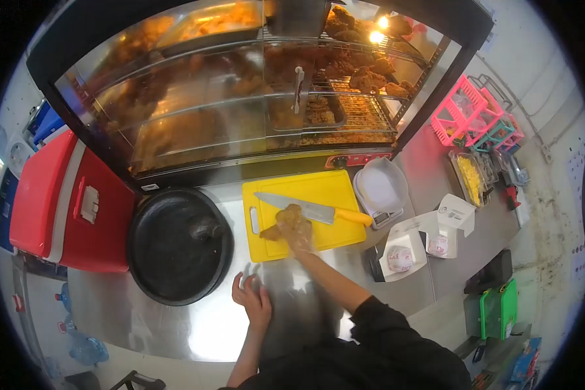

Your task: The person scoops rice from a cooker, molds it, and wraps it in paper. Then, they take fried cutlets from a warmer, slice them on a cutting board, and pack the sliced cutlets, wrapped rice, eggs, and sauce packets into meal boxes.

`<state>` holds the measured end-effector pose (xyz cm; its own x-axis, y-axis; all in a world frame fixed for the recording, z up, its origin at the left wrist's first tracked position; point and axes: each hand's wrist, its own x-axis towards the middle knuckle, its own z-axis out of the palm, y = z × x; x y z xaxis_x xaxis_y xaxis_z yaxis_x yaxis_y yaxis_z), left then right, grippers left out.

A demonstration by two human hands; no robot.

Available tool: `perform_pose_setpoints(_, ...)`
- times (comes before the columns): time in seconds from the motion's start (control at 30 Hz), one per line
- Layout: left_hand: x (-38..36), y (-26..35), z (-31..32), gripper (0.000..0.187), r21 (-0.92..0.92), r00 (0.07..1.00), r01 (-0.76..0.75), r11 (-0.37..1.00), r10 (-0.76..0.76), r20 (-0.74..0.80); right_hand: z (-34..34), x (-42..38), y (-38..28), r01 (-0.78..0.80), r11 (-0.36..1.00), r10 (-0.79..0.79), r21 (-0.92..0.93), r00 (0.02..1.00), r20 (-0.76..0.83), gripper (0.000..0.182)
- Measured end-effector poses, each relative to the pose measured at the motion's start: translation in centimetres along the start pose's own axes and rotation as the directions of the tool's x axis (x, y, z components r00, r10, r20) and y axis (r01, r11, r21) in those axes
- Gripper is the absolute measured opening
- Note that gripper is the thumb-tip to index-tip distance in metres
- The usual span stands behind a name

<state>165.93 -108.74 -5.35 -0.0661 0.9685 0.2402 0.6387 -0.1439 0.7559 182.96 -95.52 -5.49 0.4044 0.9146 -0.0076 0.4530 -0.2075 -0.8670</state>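
Right hand (297, 235), gloved, fingers closed on the fried chicken piece (291, 221) at the yellow cutting board's (328, 190) centre. Knife (312, 209) lies just behind it; chicken uncut. Left hand (253, 300) spread empty on bench (175, 325).

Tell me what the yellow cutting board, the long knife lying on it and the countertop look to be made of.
Yellow rectangular cutting board: likely plastic, given its uniform matte colour and moulded handle slot. Long knife: bright metal blade, probably steel, with a smooth yellow handle that looks plastic. Countertop: apparently stainless steel; it is silvery and mirrors the light in blurred glare.
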Motion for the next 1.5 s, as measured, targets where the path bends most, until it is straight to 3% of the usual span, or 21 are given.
perform_pose_setpoints(0.03, 1.2, 0.2, 0.4, 0.035, 0.023, 0.999, -0.017, 1.000, 0.016, 0.030, -1.5, 0.6, 1.4, -0.003, 1.000, 0.003, -0.012, 1.000, -0.001, 0.047)
perform_pose_setpoints(0.07, 2.4, 0.6, 1.2, 0.036, 0.058, 0.999, -0.033, 0.998, 0.033, -0.001, -3.1, 1.4, 3.2, 0.168, 0.931, -0.131, -0.325, 0.982, 0.134, 0.043)
perform_pose_setpoints(0.1, 3.6, 0.9, 1.8, 0.036, 0.049, 1.000, -0.024, 0.999, 0.024, 0.002, -4.4, 1.9, 4.7, 0.352, 0.741, -0.207, -0.572, 0.930, 0.303, 0.039)
perform_pose_setpoints(0.17, 5.3, 1.6, 3.0, 0.036, 0.121, 0.995, -0.034, 0.992, 0.022, 0.099, -7.8, 2.0, 3.6, 0.225, 0.598, -0.245, -0.769, 0.965, 0.092, 0.032)
perform_pose_setpoints(0.2, 5.8, 1.1, 4.5, 0.043, 0.171, 0.995, -0.054, 0.984, 0.038, 0.097, -8.8, 3.1, 4.5, 0.227, 0.593, -0.242, -0.772, 0.965, 0.099, 0.032)
perform_pose_setpoints(0.27, 7.1, 2.5, 6.2, 0.049, 0.233, 0.995, -0.007, 0.972, -0.017, 0.100, -10.1, 5.7, 6.5, 0.386, 0.529, -0.192, -0.756, 0.922, 0.337, 0.030)
perform_pose_setpoints(0.37, 8.7, 3.5, 8.6, 0.067, 0.294, 0.995, 0.051, 0.954, -0.073, 0.065, -11.8, 7.2, 3.8, 0.523, 0.557, -0.223, -0.645, 0.842, 0.491, 0.031)
perform_pose_setpoints(0.5, 9.6, 3.8, 10.1, 0.072, 0.356, 0.996, 0.058, 0.933, -0.076, 0.036, -11.4, 11.4, 6.6, 0.563, 0.642, -0.233, -0.521, 0.790, 0.567, 0.028)
perform_pose_setpoints(0.57, 9.8, 3.6, 10.5, 0.072, 0.398, 0.996, 0.034, 0.917, -0.066, 0.066, -12.1, 12.6, 5.5, 0.593, 0.595, -0.123, -0.542, 0.734, 0.668, 0.024)
perform_pose_setpoints(0.63, 9.9, 3.3, 10.5, 0.071, 0.376, 0.998, -0.041, 0.926, 0.017, 0.066, -13.5, 11.6, 2.8, 0.555, 0.701, -0.171, -0.447, 0.740, 0.650, 0.020)
perform_pose_setpoints(0.7, 10.5, 3.1, 9.8, 0.067, 0.355, 0.989, -0.092, 0.930, 0.045, 0.139, -14.7, 9.3, -3.4, 0.470, 0.423, 0.386, -0.775, 0.681, 0.623, 0.021)
perform_pose_setpoints(0.73, 11.0, 3.1, 9.4, 0.064, 0.327, 0.976, -0.141, 0.935, 0.075, 0.204, -14.6, 8.8, -2.5, 0.471, 0.423, 0.386, -0.774, 0.680, 0.624, 0.021)
perform_pose_setpoints(0.83, 11.7, 3.0, 7.9, 0.067, 0.299, 0.969, -0.187, 0.936, 0.126, 0.212, -13.5, 6.2, 2.8, 0.539, 0.424, 0.213, -0.728, 0.722, 0.658, 0.031)
perform_pose_setpoints(0.9, 11.4, 1.8, 7.2, 0.069, 0.312, 0.977, -0.166, 0.935, 0.113, 0.181, -12.8, 5.5, 5.4, 0.512, 0.598, -0.123, -0.617, 0.819, 0.560, 0.041)
perform_pose_setpoints(1.03, 9.6, 0.4, 5.5, 0.075, 0.358, 0.990, -0.078, 0.930, 0.031, 0.136, -13.3, 6.5, 6.7, 0.449, 0.697, 0.027, -0.559, 0.763, 0.646, 0.044)
perform_pose_setpoints(1.13, 9.1, 0.6, 5.8, 0.078, 0.357, 0.992, -0.005, 0.934, -0.040, 0.119, -14.5, 4.6, 2.1, 0.420, 0.647, 0.010, -0.636, 0.830, 0.558, 0.037)
perform_pose_setpoints(1.2, 9.1, 0.9, 6.7, 0.076, 0.348, 0.989, 0.033, 0.937, -0.082, 0.126, -14.6, 3.9, 1.8, 0.453, 0.516, -0.153, -0.727, 0.884, 0.442, 0.026)
perform_pose_setpoints(1.33, 10.1, 0.6, 7.9, 0.073, 0.287, 0.990, 0.048, 0.957, -0.084, 0.114, -15.4, 1.2, -0.3, 0.322, 0.521, -0.082, -0.791, 0.941, 0.329, 0.023)
perform_pose_setpoints(1.4, 11.0, 0.1, 8.3, 0.070, 0.229, 0.988, 0.042, 0.973, -0.075, 0.139, -15.4, -0.5, -0.2, 0.477, 0.463, -0.312, -0.747, 0.876, 0.367, 0.026)
perform_pose_setpoints(1.43, 11.5, -0.2, 8.3, 0.067, 0.175, 0.985, 0.033, 0.984, -0.062, 0.162, -14.9, -0.6, 0.7, 0.479, 0.461, -0.310, -0.747, 0.876, 0.370, 0.026)
perform_pose_setpoints(1.5, 12.2, -1.4, 7.8, 0.064, 0.123, 0.977, 0.053, 0.991, -0.077, 0.199, -13.2, -0.4, 2.9, 0.651, 0.490, -0.407, -0.580, 0.759, 0.508, 0.029)
